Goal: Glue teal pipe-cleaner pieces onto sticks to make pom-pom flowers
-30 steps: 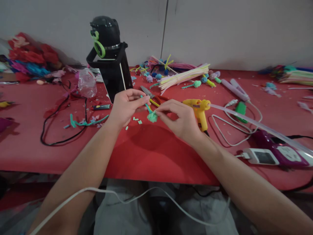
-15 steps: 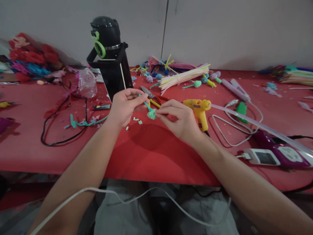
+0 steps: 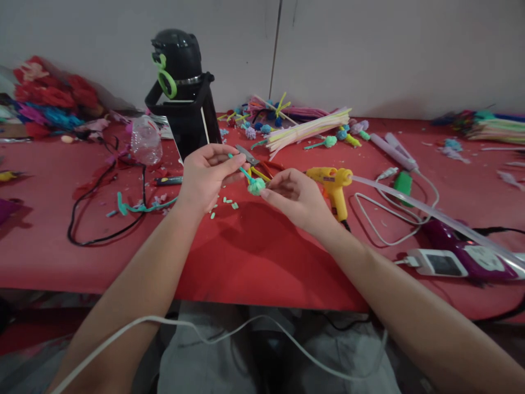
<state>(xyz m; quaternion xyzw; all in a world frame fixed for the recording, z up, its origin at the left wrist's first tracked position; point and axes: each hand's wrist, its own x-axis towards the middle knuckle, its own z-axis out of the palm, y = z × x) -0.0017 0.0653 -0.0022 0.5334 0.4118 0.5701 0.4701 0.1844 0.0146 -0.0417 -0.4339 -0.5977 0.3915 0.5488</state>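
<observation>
Between thumb and fingers, my left hand point(image 3: 211, 175) pinches the teal stem of a small green fuzzy flower point(image 3: 256, 186). The flower's round head points down and to the right, over the red table point(image 3: 262, 257). My right hand point(image 3: 299, 200) is beside the head, its thumb tip at the flower's right edge and its fingers curled apart from the thumb. Whether the thumb touches the head is hard to tell. Scissors point(image 3: 262, 164) with red and yellow handles lie behind the flower. Small pale green pieces point(image 3: 227, 201) are scattered below my left hand.
A yellow glue gun point(image 3: 337, 189) with a long clear stick is right of my right hand. A black bottle holder point(image 3: 191, 128) stands behind my left hand. Pipe cleaners point(image 3: 309, 128) lie at the back, a power strip point(image 3: 471, 254) at the right, a black cord point(image 3: 77, 241) at left.
My right hand's fingers have opened away from the flower head, which they were pinching. The head has turned slightly and shows more fully. My left hand still holds the stem.
</observation>
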